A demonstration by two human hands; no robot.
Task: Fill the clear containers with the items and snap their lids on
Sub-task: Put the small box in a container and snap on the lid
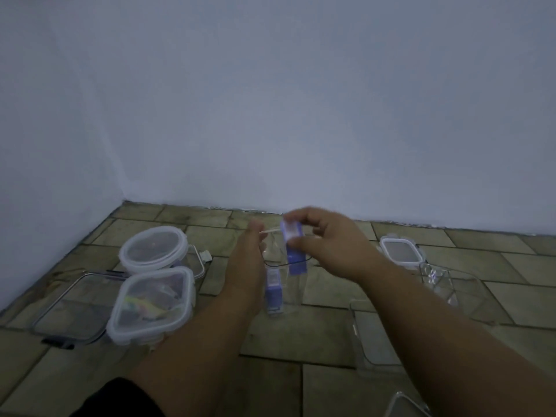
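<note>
A tall clear container [296, 291] stands on the tiled floor at the centre. One purple box [273, 293] stands inside it, low on its left side. My left hand [251, 257] holds the container by its upper left edge. My right hand [328, 239] pinches a second purple box [293, 240] by its white-labelled top. That box hangs upright, with its lower end inside the container's mouth. A thin dark loop crosses the container below my right hand.
At the left sit a lidded round container [153, 248], a lidded square container [153, 299] with colourful items, and a flat lid [69, 308]. At the right are a small square lid [401, 249] and open clear containers [451, 284] [373, 335]. The wall stands close behind.
</note>
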